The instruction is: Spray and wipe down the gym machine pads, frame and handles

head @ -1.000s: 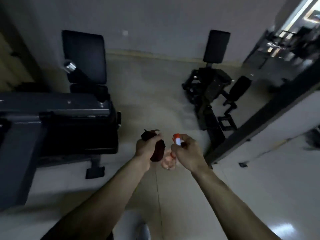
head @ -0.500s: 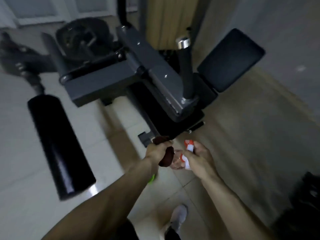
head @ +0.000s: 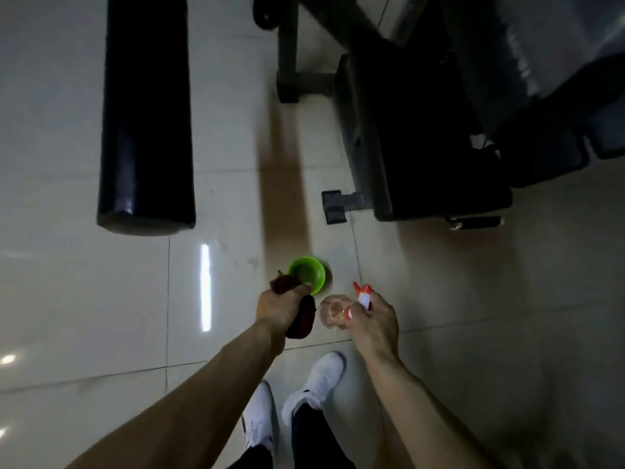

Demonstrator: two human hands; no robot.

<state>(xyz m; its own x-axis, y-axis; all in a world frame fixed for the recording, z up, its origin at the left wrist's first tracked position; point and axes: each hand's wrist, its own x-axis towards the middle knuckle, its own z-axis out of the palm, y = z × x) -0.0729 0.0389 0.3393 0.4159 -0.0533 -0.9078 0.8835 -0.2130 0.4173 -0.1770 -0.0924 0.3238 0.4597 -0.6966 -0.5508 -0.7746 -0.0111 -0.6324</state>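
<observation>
Spray bottle (head: 333, 313): clear body, orange-and-white head, held low over the floor at centre frame by the right hand (head: 373, 324); fingers (head: 367, 304) wrapped round the neck just under the nozzle, which points toward 11 o'clock, a grip that looks ready for triggering. Cloth (head: 299, 314): dark red, bunched in the clenched left hand (head: 279, 308) just beside the bottle at its 9 o'clock, one end poking out above the fist and one hanging below, probably kept balled for wiping. Green bowl (head: 309, 274): on the floor (head: 84, 299) at 12 o'clock of the hands, partly covered by the left fist; contents cannot be told. Gym machine (head: 422, 130): dark frame and base at 1 to 2 o'clock, well apart from both hands; a small foot bracket (head: 334, 206) juts out nearest the bowl. Roller pad (head: 147, 113): long black cylinder at 10 to 11 o'clock, its end facing the camera, untouched. White shoes (head: 314, 384): at 6 o'clock. Open room: bare tile between roller pad and frame gives a clear lane forward; the bowl sits in that lane and could be kicked.
</observation>
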